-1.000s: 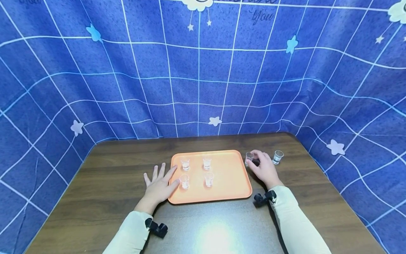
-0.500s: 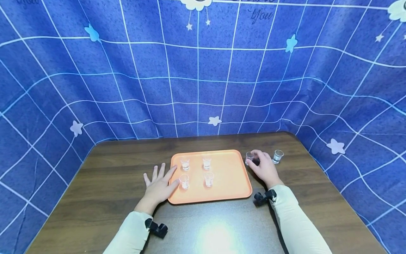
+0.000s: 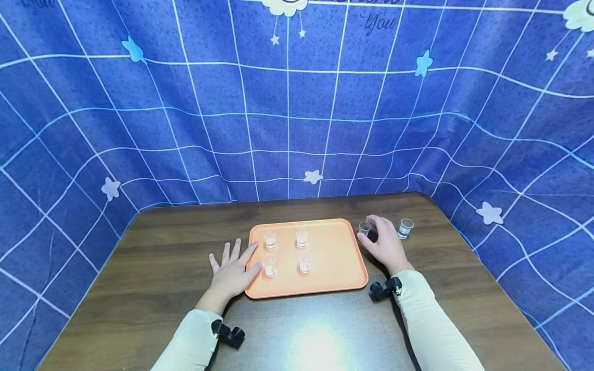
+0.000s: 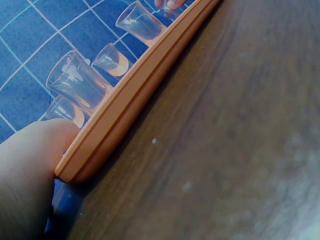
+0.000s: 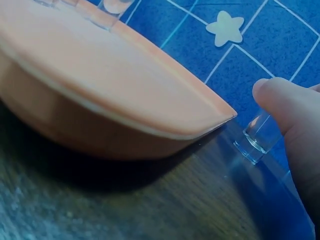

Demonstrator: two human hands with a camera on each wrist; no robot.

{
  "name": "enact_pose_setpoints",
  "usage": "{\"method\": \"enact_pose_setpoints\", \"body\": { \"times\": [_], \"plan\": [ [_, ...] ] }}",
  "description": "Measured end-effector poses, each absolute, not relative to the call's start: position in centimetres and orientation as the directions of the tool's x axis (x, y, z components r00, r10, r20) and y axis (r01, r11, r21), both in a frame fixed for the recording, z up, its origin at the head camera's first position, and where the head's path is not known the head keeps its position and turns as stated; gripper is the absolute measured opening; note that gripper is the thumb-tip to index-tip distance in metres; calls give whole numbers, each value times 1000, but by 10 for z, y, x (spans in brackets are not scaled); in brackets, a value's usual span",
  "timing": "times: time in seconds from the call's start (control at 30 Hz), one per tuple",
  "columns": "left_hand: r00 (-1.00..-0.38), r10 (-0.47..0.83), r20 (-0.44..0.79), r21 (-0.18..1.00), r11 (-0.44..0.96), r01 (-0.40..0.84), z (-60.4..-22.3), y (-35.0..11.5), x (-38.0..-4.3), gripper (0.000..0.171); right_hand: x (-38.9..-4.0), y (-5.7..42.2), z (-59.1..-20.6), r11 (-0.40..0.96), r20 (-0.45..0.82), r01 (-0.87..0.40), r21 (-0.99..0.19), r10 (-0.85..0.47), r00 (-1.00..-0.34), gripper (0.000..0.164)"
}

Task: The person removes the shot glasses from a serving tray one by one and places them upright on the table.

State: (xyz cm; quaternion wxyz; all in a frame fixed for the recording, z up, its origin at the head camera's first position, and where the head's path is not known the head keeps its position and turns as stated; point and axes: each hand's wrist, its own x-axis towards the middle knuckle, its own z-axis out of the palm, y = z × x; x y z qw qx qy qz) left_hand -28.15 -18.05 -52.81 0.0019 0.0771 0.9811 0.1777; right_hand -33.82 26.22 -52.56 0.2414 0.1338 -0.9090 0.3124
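Spread flat at the tray's left edge is my left hand (image 3: 232, 275), its thumb and index finger lying over the rim of the orange tray (image 3: 336, 257). In the left wrist view the thumb overlaps the tray corner. Just past the tray's right end, my right hand (image 3: 386, 246) has thumb and fingers around a clear shot glass (image 3: 364, 228). Its thumb covers the glass's lower part in the head view. In the right wrist view the glass base (image 5: 250, 147) shows below the thumb, close to the table, while the other fingers are mostly hidden.
Several clear shot glasses (image 3: 304, 262) stand upright in two rows on the tray's left half. Another shot glass (image 3: 406, 228) stands right of my right hand. Behind the brown wooden table (image 3: 162, 247) hangs a blue gridded curtain (image 3: 260, 129).
My right thumb has shifted slightly left across the front of the shot glass, and the fingers have risen a little. The left hand and the tray stay put.
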Motion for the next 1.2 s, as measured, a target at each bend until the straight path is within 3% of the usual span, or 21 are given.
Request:
{"method": "enact_pose_setpoints", "body": {
  "times": [0.43, 0.83, 0.97, 1.2],
  "plan": [
    [-986, 161, 50, 344, 924, 168, -524, -181, -281, 70, -335, 252, -514, 781, 687, -538, -317, -202, -698, 56],
    [-985, 165, 44, 355, 919, 170, -525, -181, -280, 68, -336, 225, -501, 765, 720, -606, -219, -293, -629, 54],
    [-985, 166, 48, 350, 921, 172, -524, -181, -280, 68, -335, 211, -496, 751, 701, -621, -224, -319, -638, 54],
    [-984, 168, 57, 366, 914, 177, -523, -179, -277, 68, -333, 189, -493, 756, 606, -591, -282, -337, -720, 57]
  ]
}}
